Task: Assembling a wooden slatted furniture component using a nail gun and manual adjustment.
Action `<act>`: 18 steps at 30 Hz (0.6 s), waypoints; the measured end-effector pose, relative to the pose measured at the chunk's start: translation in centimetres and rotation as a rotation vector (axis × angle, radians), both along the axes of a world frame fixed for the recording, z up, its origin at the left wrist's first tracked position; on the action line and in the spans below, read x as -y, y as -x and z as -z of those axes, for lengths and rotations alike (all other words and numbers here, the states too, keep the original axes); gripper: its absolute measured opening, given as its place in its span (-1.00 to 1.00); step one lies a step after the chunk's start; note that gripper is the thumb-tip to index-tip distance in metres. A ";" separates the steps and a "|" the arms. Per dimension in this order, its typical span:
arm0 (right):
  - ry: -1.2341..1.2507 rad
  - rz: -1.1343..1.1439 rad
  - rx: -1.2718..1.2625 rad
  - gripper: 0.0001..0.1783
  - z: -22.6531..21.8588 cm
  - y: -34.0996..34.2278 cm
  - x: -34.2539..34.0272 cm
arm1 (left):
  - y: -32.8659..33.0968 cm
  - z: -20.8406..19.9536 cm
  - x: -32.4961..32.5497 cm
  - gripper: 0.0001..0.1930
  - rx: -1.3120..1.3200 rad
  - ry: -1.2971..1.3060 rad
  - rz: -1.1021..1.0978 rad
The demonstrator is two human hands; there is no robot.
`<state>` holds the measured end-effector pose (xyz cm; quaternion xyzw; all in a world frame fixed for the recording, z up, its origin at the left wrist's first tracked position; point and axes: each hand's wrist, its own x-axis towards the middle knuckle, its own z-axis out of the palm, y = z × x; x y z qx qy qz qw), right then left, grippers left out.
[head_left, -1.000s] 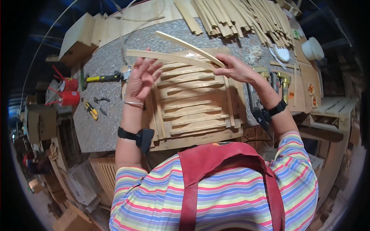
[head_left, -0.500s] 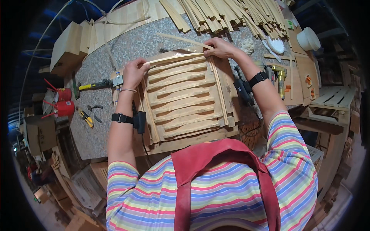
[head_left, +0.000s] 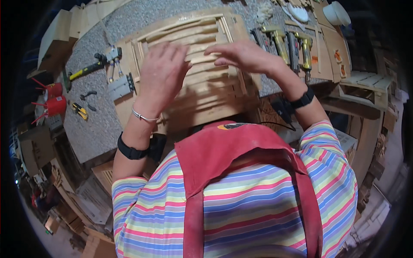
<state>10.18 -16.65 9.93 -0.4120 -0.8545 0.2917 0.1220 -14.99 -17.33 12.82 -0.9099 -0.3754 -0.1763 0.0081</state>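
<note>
My left hand [head_left: 164, 75] hangs over the left side of a wooden slatted panel [head_left: 202, 38], its fingers loosely bent and apart, holding nothing. Over the panel's right side is my right hand [head_left: 245, 56], with thumb and fingers spread and a gap between them. The panel has several wavy-edged slats in a row, lying on a wooden board with narrow strips along the sides. A thin strip [head_left: 180, 23] runs along the far edge. My hands cover part of the middle slats, and I cannot tell whether my fingers touch them.
Two nail guns [head_left: 306, 49] lie to the right. On the left are a yellow-handled hammer [head_left: 88, 69], yellow-and-black pliers [head_left: 80, 112], a grey metal block [head_left: 121, 87] and red containers [head_left: 56, 105]. A white bucket [head_left: 337, 14] stands at the far right. The stone-patterned tabletop [head_left: 86, 137] ends at the near left.
Both hands have left the strip at the panel's far edge and come nearer, over the slats. The loose strip near my right hand is out of sight. The view has tilted toward me.
</note>
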 end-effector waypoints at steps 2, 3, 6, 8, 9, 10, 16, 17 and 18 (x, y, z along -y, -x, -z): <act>0.139 0.008 -0.007 -0.75 -0.1 0.6 3.8 | 0.9 2.4 3.5 -0.68 0.047 0.166 0.015; 0.170 0.005 0.014 -0.79 1.1 -0.3 5.5 | 1.2 3.7 4.8 -0.77 0.100 0.310 0.047; -0.008 -0.030 -0.113 -0.89 3.2 -0.2 9.7 | 1.0 8.3 9.9 -0.81 0.326 0.365 0.122; -0.124 -0.017 -0.202 -0.88 3.4 0.0 12.0 | 0.7 10.0 11.5 -0.80 0.366 0.309 0.144; -0.098 0.014 -0.108 -0.85 3.6 -0.2 13.2 | 0.5 10.3 12.1 -0.81 0.332 0.286 0.172; -0.073 0.044 -0.014 -0.81 4.0 -0.1 13.7 | 0.7 10.6 12.4 -0.81 0.298 0.264 0.201; -0.212 0.118 -0.076 -0.82 6.3 1.4 14.2 | 2.2 12.0 12.4 -0.80 0.230 0.163 0.203; -0.222 0.111 -0.070 -0.83 6.4 1.6 14.1 | 2.3 12.2 12.3 -0.80 0.251 0.147 0.197; -0.222 0.111 -0.069 -0.83 6.5 1.9 14.1 | 2.5 12.2 12.1 -0.81 0.242 0.138 0.201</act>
